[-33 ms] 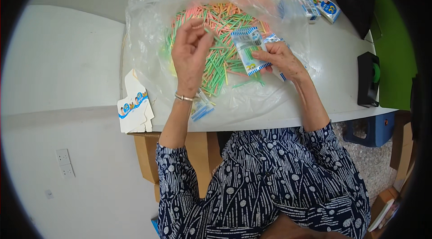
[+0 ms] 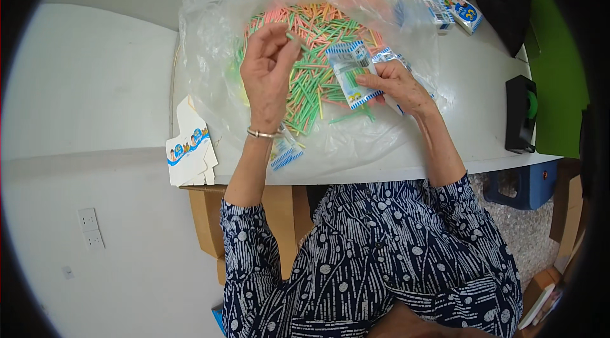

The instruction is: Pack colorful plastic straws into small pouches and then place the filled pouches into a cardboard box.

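Observation:
My left hand [image 2: 270, 74] is raised over the left part of a heap of thin sticks [image 2: 311, 99] in pale green, pink and yellow. Its thumb and fingertips pinch a thin green stick [image 2: 290, 36]. To the right, my right hand [image 2: 401, 87] grips a small clear packet [image 2: 348, 77] with blue-striped ends, thumb across its front. Green sticks show inside this packet. Another blue-striped packet [image 2: 386, 55] lies partly hidden behind that hand. The heap rests in a large clear plastic bag [image 2: 213, 26], spread wide. Below my left wrist lies one more striped packet [image 2: 286, 155].
White folded cartons [image 2: 189, 147] lie at the table's left front edge. Small blue-and-white boxes [image 2: 462, 10] and a black bag [image 2: 502, 4] are at the back right. A black tape dispenser [image 2: 520, 114] stands at the right, above a blue stool [image 2: 524, 185].
Both hands keep nearly the same place and grip. My left fingertips and the green stick have shifted very slightly.

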Tool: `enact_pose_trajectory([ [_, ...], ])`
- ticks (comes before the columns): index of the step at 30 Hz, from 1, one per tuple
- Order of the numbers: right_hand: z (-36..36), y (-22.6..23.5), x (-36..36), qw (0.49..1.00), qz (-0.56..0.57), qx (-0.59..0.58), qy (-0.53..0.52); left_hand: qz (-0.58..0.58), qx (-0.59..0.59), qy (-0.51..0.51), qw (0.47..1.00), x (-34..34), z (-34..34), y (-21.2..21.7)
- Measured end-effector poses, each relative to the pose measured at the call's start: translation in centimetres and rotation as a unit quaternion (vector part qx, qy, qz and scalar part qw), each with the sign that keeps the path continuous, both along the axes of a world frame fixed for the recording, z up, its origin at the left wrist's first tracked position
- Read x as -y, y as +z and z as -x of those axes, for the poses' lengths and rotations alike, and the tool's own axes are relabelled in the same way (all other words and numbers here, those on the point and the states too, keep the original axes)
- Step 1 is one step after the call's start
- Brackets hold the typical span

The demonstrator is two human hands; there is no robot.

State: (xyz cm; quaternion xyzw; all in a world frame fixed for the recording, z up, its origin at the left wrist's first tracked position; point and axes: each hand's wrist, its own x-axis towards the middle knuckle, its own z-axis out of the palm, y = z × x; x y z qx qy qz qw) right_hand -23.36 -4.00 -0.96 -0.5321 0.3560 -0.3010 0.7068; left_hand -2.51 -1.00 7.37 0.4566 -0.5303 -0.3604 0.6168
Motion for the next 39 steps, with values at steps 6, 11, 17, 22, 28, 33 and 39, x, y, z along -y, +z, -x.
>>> enact_pose_trajectory([
  [6,-1.1,-0.1,-0.5,0.997,0.014,-0.006,0.075,-0.021,0.03,-0.029,0.999,0.0,-0.4,-0.5],
  [11,-1.2,0.1,-1.0,0.995,0.025,-0.001,0.095,-0.066,0.055,-0.082,0.993,-1.0,-0.1,-2.1],
  [17,-1.5,-0.2,-1.0,0.995,0.026,-0.004,0.095,0.048,0.271,-0.084,0.958,-1.1,-0.5,-4.1],
  [22,-1.4,1.0,-1.4,0.991,0.052,-0.033,0.116,-0.108,0.196,-0.093,0.97,-3.3,-0.9,-3.5],
  [28,3.5,0.6,-0.6,0.907,0.283,-0.272,-0.151,-0.141,0.159,-0.047,0.976,-5.9,-7.6,-2.6],
  [33,2.6,-2.7,-1.2,0.783,0.392,-0.442,-0.195,-0.195,0.413,0.067,0.887,-8.5,-12.0,-4.8],
  [39,3.7,-3.6,-0.2,0.818,0.359,-0.4,-0.206,0.039,0.531,0.071,0.843,-4.5,-5.7,-4.2],
])
